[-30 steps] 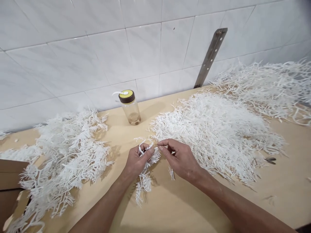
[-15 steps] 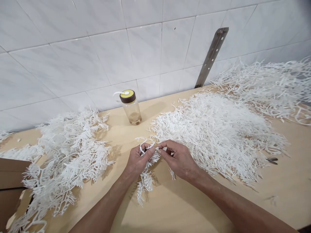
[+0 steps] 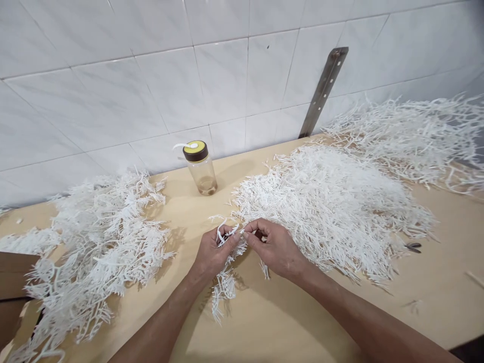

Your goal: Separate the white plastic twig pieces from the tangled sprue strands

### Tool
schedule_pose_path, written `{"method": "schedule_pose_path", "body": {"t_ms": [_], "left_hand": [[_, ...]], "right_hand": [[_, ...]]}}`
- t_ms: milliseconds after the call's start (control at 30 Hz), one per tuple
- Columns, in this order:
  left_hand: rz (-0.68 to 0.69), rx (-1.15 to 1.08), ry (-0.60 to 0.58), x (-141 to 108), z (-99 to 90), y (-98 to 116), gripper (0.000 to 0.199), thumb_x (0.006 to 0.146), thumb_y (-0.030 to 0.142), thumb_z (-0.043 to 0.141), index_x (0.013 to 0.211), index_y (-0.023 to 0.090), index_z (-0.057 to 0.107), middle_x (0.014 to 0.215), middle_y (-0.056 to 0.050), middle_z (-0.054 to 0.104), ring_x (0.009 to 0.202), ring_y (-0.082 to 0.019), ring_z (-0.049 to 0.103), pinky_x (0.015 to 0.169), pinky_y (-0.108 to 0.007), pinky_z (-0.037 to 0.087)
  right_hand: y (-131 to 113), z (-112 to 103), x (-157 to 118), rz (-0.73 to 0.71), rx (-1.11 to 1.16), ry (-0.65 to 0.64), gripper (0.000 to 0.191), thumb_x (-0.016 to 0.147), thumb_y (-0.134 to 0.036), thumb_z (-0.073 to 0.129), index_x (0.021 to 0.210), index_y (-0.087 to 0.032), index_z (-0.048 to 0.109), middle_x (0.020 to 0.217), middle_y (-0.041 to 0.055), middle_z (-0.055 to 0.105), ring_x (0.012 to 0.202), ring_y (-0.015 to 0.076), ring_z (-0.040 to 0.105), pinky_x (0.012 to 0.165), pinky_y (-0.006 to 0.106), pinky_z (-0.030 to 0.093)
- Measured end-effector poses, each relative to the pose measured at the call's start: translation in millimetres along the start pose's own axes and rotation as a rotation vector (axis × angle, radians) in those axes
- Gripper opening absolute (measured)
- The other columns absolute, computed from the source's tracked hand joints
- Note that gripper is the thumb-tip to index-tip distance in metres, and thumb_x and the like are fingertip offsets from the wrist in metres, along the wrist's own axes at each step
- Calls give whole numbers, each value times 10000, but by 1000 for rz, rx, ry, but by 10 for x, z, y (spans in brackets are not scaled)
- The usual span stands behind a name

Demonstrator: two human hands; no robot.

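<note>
My left hand [image 3: 215, 252] is closed around a white branched plastic sprue [image 3: 224, 288]. Thin twigs of it rise above the fingers, and a feathery part hangs below them. Close beside it, my right hand [image 3: 275, 248] pinches thumb and forefinger at a twig end of the sprue. Several thin white sticks [image 3: 264, 269] poke out under the right hand's curled fingers. Just beyond the right hand spreads a heap of small white sticks [image 3: 328, 206]. Left of my hands lies a tangled pile of white branched sprues [image 3: 109, 237].
A clear bottle with a yellow and brown lid [image 3: 201, 169] stands near the tiled wall [image 3: 159, 85]. A perforated metal strip [image 3: 323, 93] leans there. More white strands [image 3: 416, 133] lie at far right, a small dark object [image 3: 413, 247] by the heap, a cardboard box [image 3: 15, 282] at left.
The right fingertips have shifted very slightly at the sprue's twig end. Both hands otherwise keep their places. The whole view has drifted a little, with surroundings moving slightly left.
</note>
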State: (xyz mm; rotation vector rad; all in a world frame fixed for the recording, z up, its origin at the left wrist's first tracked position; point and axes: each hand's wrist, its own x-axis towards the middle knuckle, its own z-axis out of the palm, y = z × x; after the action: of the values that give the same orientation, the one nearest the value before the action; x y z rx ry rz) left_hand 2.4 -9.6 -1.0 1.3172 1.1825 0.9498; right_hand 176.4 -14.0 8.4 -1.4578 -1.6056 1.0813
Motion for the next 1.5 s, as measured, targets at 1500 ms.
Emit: {"method": "schedule_pose_path", "body": {"t_ms": [1500], "left_hand": [[-34, 28, -5, -28, -33, 60, 433, 763, 559, 680, 669, 173, 508, 529, 52, 441, 510, -89, 379, 527, -222, 307]], "right_hand": [[155, -191, 158, -447, -378, 521, 139, 851, -96, 482, 772, -209, 465, 730, 5, 508, 610, 134, 482, 552, 253, 390]]}}
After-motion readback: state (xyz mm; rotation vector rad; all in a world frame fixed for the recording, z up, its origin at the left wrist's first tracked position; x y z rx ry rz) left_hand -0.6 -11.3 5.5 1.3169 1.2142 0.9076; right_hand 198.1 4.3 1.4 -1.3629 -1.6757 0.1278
